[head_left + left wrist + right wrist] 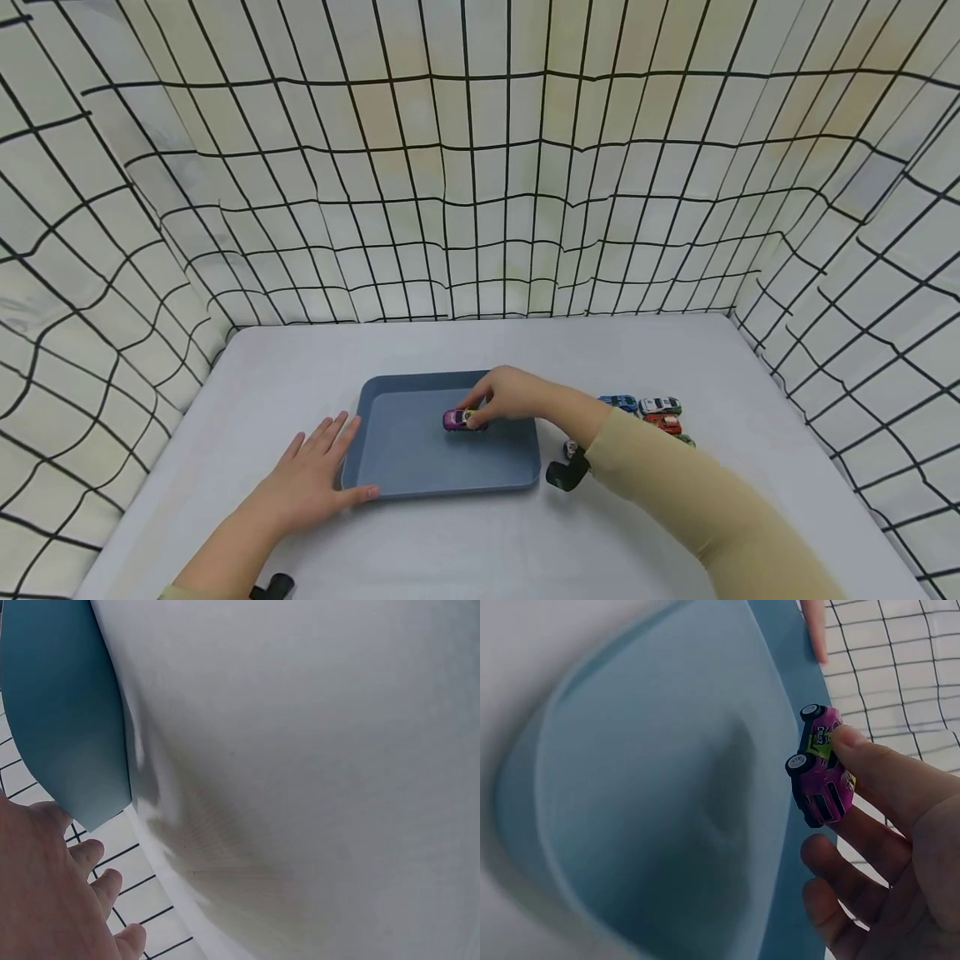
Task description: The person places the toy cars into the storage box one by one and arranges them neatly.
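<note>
My right hand [512,395] pinches a purple toy car [459,419] between thumb and fingers, over the inside of the blue-grey tray [420,475]. Seen from the right wrist, the toy car [823,765] has a yellow-green patch on its side and dark wheels, and the tray floor [652,772] shows beside it. At the tray's left end, my left hand [311,487] lies with fingers spread, thumb along the near corner and fingertips by the left rim. The left wrist view catches that hand [52,885] beside the tray's outer wall [67,712].
Several toy cars stand in a group right of the tray, among them a blue one [618,403], a white one [660,406] and a red one [663,424]; the right forearm partly hides them. Black grid netting [480,200] over white cloth encloses the white table [637,350].
</note>
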The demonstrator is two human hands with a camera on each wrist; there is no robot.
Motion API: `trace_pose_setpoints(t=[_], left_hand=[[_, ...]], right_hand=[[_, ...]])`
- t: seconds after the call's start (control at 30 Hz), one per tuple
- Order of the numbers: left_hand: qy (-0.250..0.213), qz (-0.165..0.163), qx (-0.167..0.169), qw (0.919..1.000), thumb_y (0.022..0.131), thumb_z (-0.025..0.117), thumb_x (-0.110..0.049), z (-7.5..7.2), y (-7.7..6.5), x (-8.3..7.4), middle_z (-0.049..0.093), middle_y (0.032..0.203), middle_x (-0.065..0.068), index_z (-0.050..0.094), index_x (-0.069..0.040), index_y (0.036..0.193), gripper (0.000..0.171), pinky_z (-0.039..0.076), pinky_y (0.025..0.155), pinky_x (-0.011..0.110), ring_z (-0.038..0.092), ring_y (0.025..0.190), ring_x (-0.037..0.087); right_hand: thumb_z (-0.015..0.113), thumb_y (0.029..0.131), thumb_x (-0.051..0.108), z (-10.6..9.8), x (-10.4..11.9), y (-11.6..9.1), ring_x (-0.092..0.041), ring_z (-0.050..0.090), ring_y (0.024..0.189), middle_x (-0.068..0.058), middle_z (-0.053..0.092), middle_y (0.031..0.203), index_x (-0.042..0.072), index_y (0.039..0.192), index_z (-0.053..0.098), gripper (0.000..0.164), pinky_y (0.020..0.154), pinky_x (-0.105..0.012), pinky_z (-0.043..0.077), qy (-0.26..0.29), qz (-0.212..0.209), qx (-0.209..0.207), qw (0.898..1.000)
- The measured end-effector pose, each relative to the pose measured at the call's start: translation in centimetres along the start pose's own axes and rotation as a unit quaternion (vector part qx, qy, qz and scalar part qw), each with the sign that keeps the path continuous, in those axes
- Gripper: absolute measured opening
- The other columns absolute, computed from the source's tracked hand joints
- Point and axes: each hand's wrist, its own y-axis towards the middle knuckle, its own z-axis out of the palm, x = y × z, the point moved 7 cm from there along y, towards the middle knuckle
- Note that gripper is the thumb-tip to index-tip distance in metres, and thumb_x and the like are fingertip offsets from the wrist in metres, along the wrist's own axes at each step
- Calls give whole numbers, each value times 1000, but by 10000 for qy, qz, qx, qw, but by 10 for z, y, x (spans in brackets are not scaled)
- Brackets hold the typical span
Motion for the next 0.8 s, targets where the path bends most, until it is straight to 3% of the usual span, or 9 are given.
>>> trace_pose_setpoints(t=[0.2, 0.6, 0.8], left_hand=[[-26, -5, -2, 10000, 76, 59, -81, 1, 1, 2, 24, 160, 23, 28, -4, 156, 115, 13, 114, 67, 21, 146, 44], [63, -3, -3, 10000, 76, 57, -82, 1, 4, 2, 25, 159, 24, 29, -2, 155, 116, 15, 114, 67, 22, 146, 45], [23, 27, 25, 10000, 75, 58, -82, 1, 3, 1, 26, 159, 24, 30, -1, 155, 117, 16, 113, 68, 23, 145, 46]], right_hand=[[79, 86, 31, 18, 19, 13, -4, 58, 82, 14, 70, 97, 25, 117, 76, 32, 69, -21, 49, -294, -153, 156, 9993], [76, 88, 35, 51, 48, 38, 1, 61, 93, 12, 72, 104, 27, 120, 74, 32, 83, -21, 51, -788, -334, 522, 9950], [76, 88, 33, 66, 61, 42, 3, 62, 89, 11, 73, 101, 24, 118, 75, 31, 81, -19, 51, -920, -397, 606, 9931]])
